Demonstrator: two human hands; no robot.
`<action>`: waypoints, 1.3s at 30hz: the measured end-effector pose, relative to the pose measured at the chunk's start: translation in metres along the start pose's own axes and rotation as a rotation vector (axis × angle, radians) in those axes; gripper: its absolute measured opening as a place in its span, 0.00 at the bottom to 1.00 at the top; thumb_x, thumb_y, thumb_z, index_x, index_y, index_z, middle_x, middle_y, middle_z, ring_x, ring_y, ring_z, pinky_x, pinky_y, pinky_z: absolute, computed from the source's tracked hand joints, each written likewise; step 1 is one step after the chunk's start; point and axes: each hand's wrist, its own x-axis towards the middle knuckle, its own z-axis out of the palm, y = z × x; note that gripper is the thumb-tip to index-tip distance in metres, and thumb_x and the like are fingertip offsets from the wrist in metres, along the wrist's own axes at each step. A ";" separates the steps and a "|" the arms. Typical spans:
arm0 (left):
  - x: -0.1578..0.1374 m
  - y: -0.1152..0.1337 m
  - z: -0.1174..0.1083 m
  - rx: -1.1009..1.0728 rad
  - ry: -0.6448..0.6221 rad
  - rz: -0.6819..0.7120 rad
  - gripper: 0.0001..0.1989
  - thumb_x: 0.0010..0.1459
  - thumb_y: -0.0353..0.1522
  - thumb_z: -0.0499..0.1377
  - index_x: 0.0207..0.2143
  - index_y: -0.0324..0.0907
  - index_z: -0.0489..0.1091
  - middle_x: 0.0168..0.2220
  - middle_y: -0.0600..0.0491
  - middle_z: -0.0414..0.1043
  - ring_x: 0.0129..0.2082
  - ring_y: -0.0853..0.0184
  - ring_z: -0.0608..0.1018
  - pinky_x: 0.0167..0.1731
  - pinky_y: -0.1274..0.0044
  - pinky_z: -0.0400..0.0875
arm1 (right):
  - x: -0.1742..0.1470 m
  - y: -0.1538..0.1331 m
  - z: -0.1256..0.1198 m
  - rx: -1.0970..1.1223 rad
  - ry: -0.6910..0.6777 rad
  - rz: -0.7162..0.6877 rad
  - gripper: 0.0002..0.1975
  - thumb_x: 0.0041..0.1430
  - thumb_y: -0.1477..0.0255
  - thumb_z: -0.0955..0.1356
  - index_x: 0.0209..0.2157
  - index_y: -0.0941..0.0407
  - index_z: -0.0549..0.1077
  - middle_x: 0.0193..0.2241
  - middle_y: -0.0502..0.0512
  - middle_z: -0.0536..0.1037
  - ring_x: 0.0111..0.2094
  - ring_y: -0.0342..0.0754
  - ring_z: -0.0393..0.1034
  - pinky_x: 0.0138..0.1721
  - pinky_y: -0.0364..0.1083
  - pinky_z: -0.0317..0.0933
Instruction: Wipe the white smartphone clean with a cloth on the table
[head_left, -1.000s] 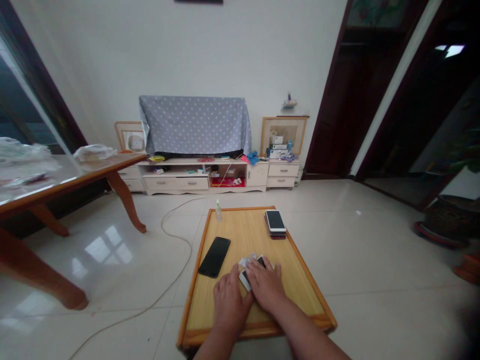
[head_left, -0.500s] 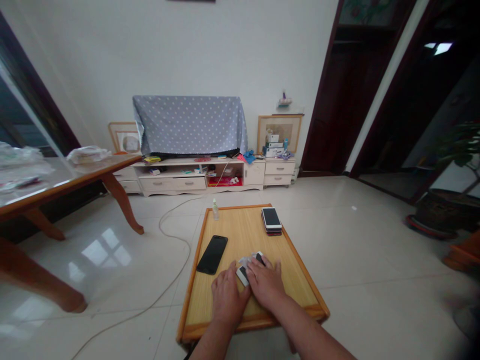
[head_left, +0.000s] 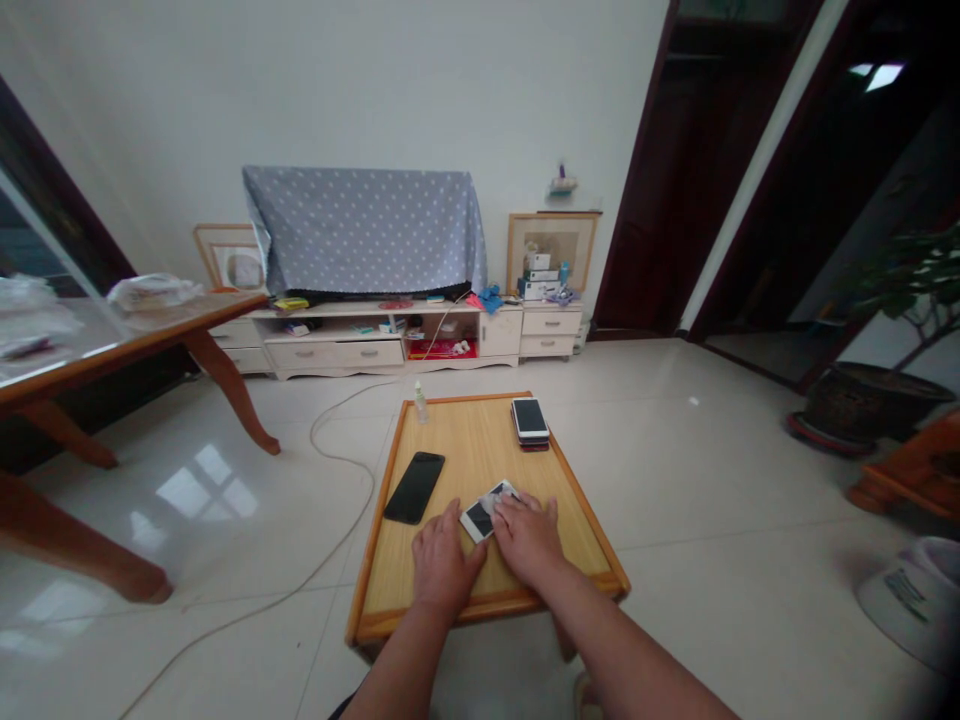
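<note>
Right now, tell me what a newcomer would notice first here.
The eye would likely fall first on the polka-dot cloth draped above the white cabinet by the far wall. Nearer, on the low wooden table, the right hand lies over a white phone, with the left hand close beside it.

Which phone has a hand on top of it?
The white-edged phone under the right hand; the black phone lies alone, and the stacked phones sit at the far right.
</note>
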 end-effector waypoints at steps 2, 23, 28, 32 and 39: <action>-0.001 -0.001 0.002 0.007 0.008 0.006 0.37 0.57 0.42 0.60 0.65 0.40 0.55 0.59 0.44 0.70 0.60 0.55 0.69 0.58 0.65 0.57 | 0.002 0.005 0.001 -0.008 0.025 0.024 0.21 0.71 0.63 0.57 0.55 0.47 0.75 0.62 0.53 0.70 0.65 0.61 0.54 0.64 0.73 0.27; -0.003 0.006 0.000 0.035 0.000 0.004 0.33 0.57 0.42 0.60 0.63 0.43 0.59 0.59 0.44 0.70 0.59 0.55 0.69 0.58 0.66 0.57 | -0.027 0.008 0.009 0.035 0.034 -0.162 0.20 0.68 0.65 0.60 0.57 0.47 0.74 0.60 0.55 0.73 0.63 0.60 0.58 0.65 0.70 0.26; -0.005 0.005 0.002 0.057 0.043 0.036 0.32 0.57 0.43 0.60 0.62 0.43 0.61 0.58 0.44 0.70 0.58 0.55 0.70 0.57 0.66 0.58 | -0.021 0.018 0.006 0.040 0.117 -0.099 0.16 0.66 0.70 0.62 0.49 0.46 0.78 0.53 0.53 0.78 0.56 0.57 0.64 0.64 0.64 0.34; -0.006 0.004 0.003 0.073 0.067 0.064 0.32 0.56 0.43 0.60 0.61 0.43 0.62 0.57 0.45 0.71 0.58 0.56 0.71 0.57 0.66 0.60 | -0.006 0.034 0.005 0.071 0.173 -0.081 0.13 0.63 0.73 0.65 0.45 0.51 0.79 0.47 0.55 0.79 0.52 0.53 0.66 0.58 0.52 0.49; -0.005 0.008 0.002 0.109 0.086 0.046 0.31 0.58 0.44 0.58 0.61 0.41 0.63 0.58 0.43 0.69 0.59 0.56 0.69 0.57 0.66 0.60 | 0.003 0.037 0.011 0.116 0.206 -0.057 0.05 0.60 0.75 0.67 0.33 0.53 0.76 0.39 0.53 0.77 0.44 0.50 0.65 0.45 0.45 0.55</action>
